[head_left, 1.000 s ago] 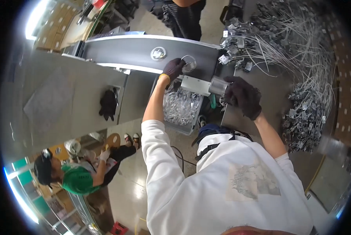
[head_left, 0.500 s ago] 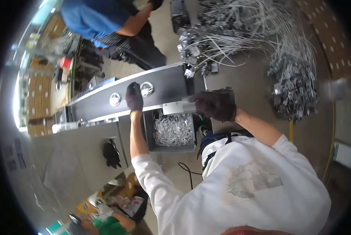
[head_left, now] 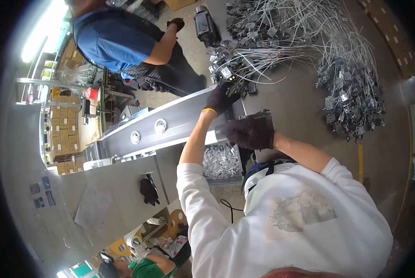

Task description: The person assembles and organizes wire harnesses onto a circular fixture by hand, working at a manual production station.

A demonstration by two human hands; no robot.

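Observation:
My left hand (head_left: 220, 99), in a dark glove with a yellow cuff, reaches over the right end of the belt conveyor (head_left: 184, 113). Its fingers look apart, at the near edge of a heap of small metal parts with white cables (head_left: 226, 72). Just right of the conveyor's end, my right hand (head_left: 251, 133), also dark-gloved, is closed around a dark, boxy thing that I cannot make out. Two round coils of white cable, a nearer one (head_left: 160, 125) and a farther-left one (head_left: 135, 137), lie apart on the belt.
Below the conveyor stands a grey bin (head_left: 222, 162) of clear and white bits. A second cable heap (head_left: 351, 99) hangs over the brown table's right side. A co-worker in blue (head_left: 119, 41) stands beyond the conveyor; another in green (head_left: 154, 266) is at lower left. A black glove (head_left: 149, 190) lies on the left panel.
My left hand has left the coil on the belt and moved right to the heap. Both coils sit further left along the belt. My right hand stays near the conveyor's end; the view has shifted.

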